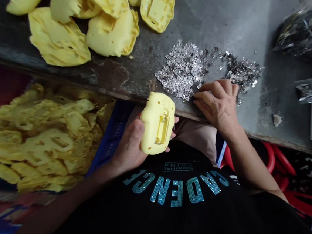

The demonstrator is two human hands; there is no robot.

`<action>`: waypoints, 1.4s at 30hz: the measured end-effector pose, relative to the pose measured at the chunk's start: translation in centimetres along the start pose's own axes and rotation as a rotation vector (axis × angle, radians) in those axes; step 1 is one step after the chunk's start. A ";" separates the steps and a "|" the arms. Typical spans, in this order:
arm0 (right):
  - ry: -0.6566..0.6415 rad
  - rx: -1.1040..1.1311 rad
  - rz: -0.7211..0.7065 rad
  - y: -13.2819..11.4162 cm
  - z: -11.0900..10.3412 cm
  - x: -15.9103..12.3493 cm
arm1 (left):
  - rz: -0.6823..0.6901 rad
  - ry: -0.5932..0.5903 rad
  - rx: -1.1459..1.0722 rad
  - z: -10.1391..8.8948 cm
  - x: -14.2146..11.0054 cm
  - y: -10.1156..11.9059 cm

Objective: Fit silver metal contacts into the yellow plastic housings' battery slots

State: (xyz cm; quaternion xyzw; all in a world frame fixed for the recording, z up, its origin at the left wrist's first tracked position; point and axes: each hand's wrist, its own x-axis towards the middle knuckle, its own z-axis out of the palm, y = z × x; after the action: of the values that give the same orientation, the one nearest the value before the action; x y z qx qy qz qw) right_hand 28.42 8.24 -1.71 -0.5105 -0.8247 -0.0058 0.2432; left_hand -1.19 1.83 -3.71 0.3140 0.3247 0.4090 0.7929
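Note:
My left hand point(132, 144) grips a pale yellow plastic casing point(150, 131) just off the table's front edge. Its outer face is turned up, showing an uncovered battery compartment point(161, 128) with metal contacts at its ends. On the table, my right hand point(216, 101) bends over small metal pieces, fingers drawn together and tips down at the surface; whatever they pinch is hidden. Left of those fingers lies a heap of shiny metal battery contacts point(181, 69), and beyond them a darker heap of similar pieces point(242, 74).
Several yellow plastic shells point(59, 41) lie on the table point(211, 15) at upper left. Below left, a blue crate point(109, 134) holds many more yellow parts. Clear plastic bags point(301, 33) of small dark parts lie at right, with red tubing point(271, 159) below the table edge.

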 end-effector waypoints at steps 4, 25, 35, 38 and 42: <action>-0.010 -0.011 -0.006 0.5 1.4 0.3 | -0.008 0.053 -0.046 1.3 -0.2 0.1; 0.031 0.965 0.247 -3.6 -3.2 -1.8 | -0.184 -0.106 -0.162 4.6 0.6 0.0; -0.123 0.576 0.107 -6.6 -8.0 -1.9 | -0.266 -0.182 -0.170 5.8 0.1 -0.2; -0.145 0.484 0.038 -6.7 -8.4 -1.7 | -0.279 -0.169 -0.141 6.3 0.1 -0.2; -0.147 0.337 -0.053 -7.1 -8.2 -1.7 | -0.298 -0.231 -0.151 6.6 0.1 -0.1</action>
State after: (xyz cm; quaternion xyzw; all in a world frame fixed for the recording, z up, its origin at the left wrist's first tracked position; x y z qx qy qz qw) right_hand 26.30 1.24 6.53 -0.4395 -0.8428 0.1633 0.2644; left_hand 3.99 0.28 0.08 0.2471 0.2428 0.2715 0.8979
